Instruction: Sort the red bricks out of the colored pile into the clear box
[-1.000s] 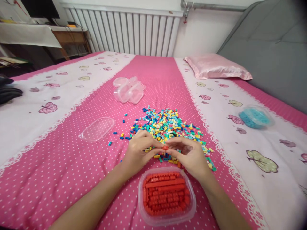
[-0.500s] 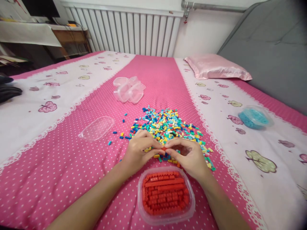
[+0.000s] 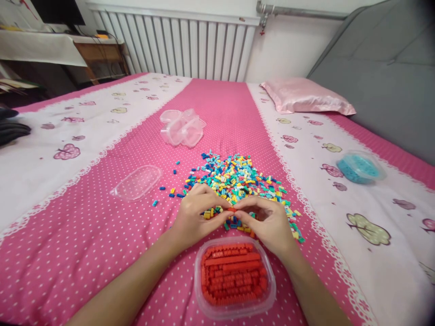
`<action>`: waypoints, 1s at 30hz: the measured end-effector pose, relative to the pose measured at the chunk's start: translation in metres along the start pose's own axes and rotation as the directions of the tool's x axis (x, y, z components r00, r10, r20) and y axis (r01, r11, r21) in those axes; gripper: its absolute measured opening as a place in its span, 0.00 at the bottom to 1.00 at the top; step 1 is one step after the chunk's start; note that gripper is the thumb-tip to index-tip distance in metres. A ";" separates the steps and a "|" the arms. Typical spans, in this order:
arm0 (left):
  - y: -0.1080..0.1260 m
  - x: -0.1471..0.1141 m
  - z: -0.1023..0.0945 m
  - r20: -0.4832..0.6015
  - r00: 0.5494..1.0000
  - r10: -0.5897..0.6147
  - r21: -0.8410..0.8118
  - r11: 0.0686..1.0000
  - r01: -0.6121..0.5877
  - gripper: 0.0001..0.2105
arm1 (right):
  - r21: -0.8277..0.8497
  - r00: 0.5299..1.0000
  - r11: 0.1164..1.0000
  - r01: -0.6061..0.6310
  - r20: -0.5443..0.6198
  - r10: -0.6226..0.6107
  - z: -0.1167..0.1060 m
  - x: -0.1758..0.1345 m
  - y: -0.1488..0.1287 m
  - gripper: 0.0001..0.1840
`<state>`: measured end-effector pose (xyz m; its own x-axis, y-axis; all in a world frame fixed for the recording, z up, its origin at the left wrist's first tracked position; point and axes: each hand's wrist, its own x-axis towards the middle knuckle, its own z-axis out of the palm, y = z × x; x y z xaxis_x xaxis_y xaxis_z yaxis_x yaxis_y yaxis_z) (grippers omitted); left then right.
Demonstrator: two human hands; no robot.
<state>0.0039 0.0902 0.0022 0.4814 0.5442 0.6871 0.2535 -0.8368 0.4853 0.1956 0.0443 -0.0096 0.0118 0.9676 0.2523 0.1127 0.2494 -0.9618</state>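
Pink dotted bedding with pale printed bands (image 3: 217, 102) spreads across the whole bed, running back to a white radiator (image 3: 180, 45) at the wall. On the right, a pink pillow (image 3: 306, 95) lies against the grey headboard (image 3: 380, 68). A loose heap of many-coloured toy bricks (image 3: 234, 174) covers the middle of the bed, just beyond the hands. Nearer the body, between the two forearms, sits a clear plastic box (image 3: 234, 312) packed with red bricks (image 3: 234, 276).

The left hand (image 3: 197, 215) comes in from one side and the right hand (image 3: 270, 222) from the other, meeting over the near edge of the heap. Each has its thumb and forefinger pinched on a small red piece (image 3: 232, 209), so neither hand is nearer to it. The piece seems to lie with its long axis from side to side, along the line joining the fingertips; they hide its ends, so whether it is one brick or several I cannot tell. The open box is directly below it in view, on the body side.
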 end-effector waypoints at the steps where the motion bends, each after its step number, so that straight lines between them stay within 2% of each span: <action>1: 0.000 0.000 0.000 0.000 1.000 0.004 -0.006 1.000 -0.004 0.01 | 0.001 1.000 1.000 -0.001 0.005 0.001 0.000 0.000 0.000 0.02; 16: -0.004 -0.002 -0.001 0.006 0.999 0.046 -0.024 0.999 -0.046 0.02 | 0.048 0.999 0.998 -0.027 0.042 0.026 -0.002 -0.001 0.003 0.04; 21: -0.004 -0.001 -0.001 0.010 0.998 0.055 -0.042 0.998 -0.055 0.03 | 0.007 0.999 1.000 -0.008 0.042 0.008 -0.001 0.000 0.003 0.06; 24: -0.005 0.000 -0.003 0.024 0.999 0.038 -0.026 0.999 -0.037 0.03 | -0.084 1.000 0.996 0.017 -0.008 -0.018 -0.010 0.003 0.005 0.15; 26: -0.007 0.001 -0.004 0.003 1.000 -0.009 -0.016 1.000 0.009 0.04 | -0.193 0.994 0.981 0.026 -0.103 -0.047 -0.022 0.008 0.007 0.18; 28: -0.010 0.000 -0.004 -0.032 0.998 -0.054 -0.026 0.998 0.053 0.04 | -0.339 0.974 0.941 0.013 -0.208 -0.088 -0.036 0.014 0.009 0.15; 30: -0.012 -0.001 -0.004 -0.049 0.996 -0.074 -0.031 0.997 0.073 0.04 | -0.491 0.963 0.871 -0.013 -0.241 -0.121 -0.046 0.022 0.010 0.10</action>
<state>-0.0032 0.1004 -0.0017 0.4193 0.6070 0.6750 0.2616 -0.7928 0.5504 0.2423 0.0661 -0.0093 0.2372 0.8919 0.3851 0.5855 0.1850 -0.7893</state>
